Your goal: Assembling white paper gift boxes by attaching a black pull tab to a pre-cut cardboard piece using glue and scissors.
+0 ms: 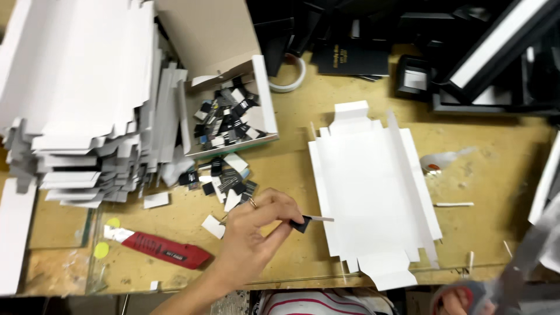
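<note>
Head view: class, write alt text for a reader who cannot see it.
A left hand pinches a small black-and-white tab beside a flat white box blank on a wooden table. More tabs spill from an open carton next to a stack of blanks.

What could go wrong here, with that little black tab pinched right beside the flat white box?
The small black tab is held by the left hand at the flat white carton blank edge; it might land crooked. The loose tab pile lies close to the wrist and could scatter. The glue bottle lies on its side and might leak.
</note>
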